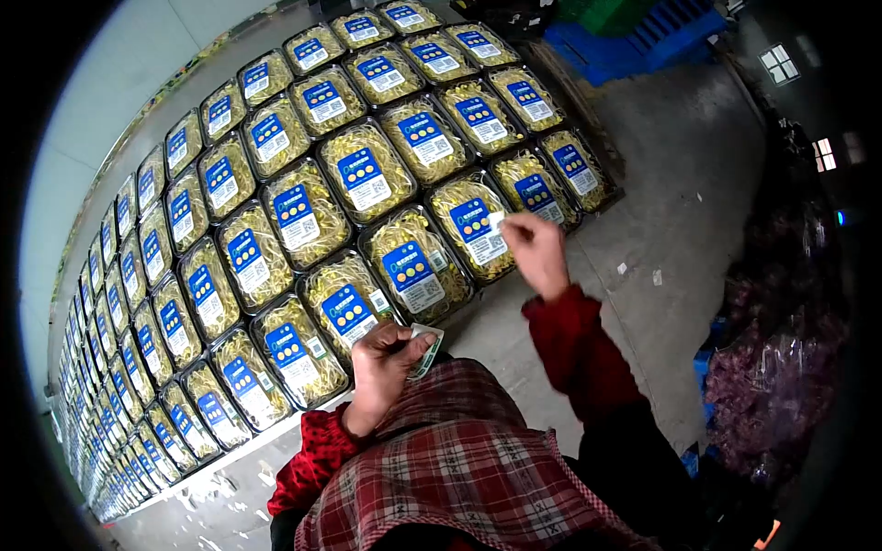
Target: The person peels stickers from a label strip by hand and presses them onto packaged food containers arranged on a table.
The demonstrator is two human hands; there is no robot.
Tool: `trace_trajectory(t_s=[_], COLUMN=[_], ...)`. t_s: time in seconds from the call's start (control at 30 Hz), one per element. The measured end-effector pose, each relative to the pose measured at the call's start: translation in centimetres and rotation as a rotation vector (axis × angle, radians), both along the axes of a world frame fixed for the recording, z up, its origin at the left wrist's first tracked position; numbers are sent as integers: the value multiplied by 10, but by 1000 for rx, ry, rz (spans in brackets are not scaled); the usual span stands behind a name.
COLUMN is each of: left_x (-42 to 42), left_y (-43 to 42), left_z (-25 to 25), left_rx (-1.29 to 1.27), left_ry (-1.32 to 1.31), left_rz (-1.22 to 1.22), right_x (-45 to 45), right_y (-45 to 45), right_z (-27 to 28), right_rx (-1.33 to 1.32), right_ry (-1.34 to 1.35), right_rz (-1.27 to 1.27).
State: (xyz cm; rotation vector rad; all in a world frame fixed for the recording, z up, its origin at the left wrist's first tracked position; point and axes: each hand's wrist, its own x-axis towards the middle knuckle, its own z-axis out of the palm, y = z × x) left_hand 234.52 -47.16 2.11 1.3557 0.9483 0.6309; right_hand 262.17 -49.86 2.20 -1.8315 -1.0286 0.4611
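My left hand [378, 372] is closed on a small stack of label stickers [426, 349], pinched between thumb and fingers near my apron. My right hand [538, 253] pinches a small white sticker [497, 221] just over a tray of bean sprouts [470, 225]. Whether that sticker touches the tray cannot be made out. This tray, like the others, has a blue and white label across its clear top. To its left, another bean sprout tray [413, 266] also carries a small whitish sticker [437, 261] beside its main label.
Many similar trays [365, 172] stand in close rows across the table, running far left. Beyond the table's right end lie concrete floor [675, 197] and a blue pallet [643, 41]. Purple bagged goods [767, 395] are piled at the right. A pale wall [101, 101] borders the far left.
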Motion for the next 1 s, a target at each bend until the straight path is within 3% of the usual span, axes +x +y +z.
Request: trace_trajectory(t_s=[0.03,0.13,0.17,0.2,0.27,0.33,0.4,0.43,0.47,0.5,0.53,0.6,0.7,0.73,0.8,0.9,0.93,1.0], left_x=[3,9,12,15,18,20,22,24,26,27,27,30,39,40,48,70,77,97], left_y=[0,1,3,4,8,12,14,13,13,13,12,8,0,-4,-9,-14,-14,-11], left_z=[-2,-1,2,4,7,14,20,16,20,19,18,17,15,9,11,2,7,8], left_rx=[16,-68,56,178,82,40,50,65,25,41,57,16,52,-107,-82,-44,-159,-91], left_ry=[-8,12,-11,-30,-67,-86,-74,-105,-115,-111,-106,-168,-100,-118,-82,-147,-70,-53], left_rz=[-4,6,11,18,40,27,30,65,93,86,84,71,47,37,20,-16,-49,-80], right_x=[18,36,37,35,25,28,0,-29,-52,-65,-70,-77,-84,-82,-72,-30,-3,76], right_y=[5,16,16,20,24,20,2,-7,-14,-21,-26,-37,-48,-52,-58,-56,-54,-38], right_z=[-10,-46,-49,-45,-26,-16,-9,4,37,35,37,40,64,51,42,39,29,27], right_rx=[-102,-180,-260,-261,-565,-532,-161,-53,-102,-31,-37,-4,17,79,104,154,153,-17], right_ry=[-222,-424,-546,-541,-627,-668,-280,189,257,277,215,344,9,-54,-114,45,247,153], right_rz=[-42,-7,21,27,-75,10,317,521,639,665,639,559,403,399,387,365,195,-139])
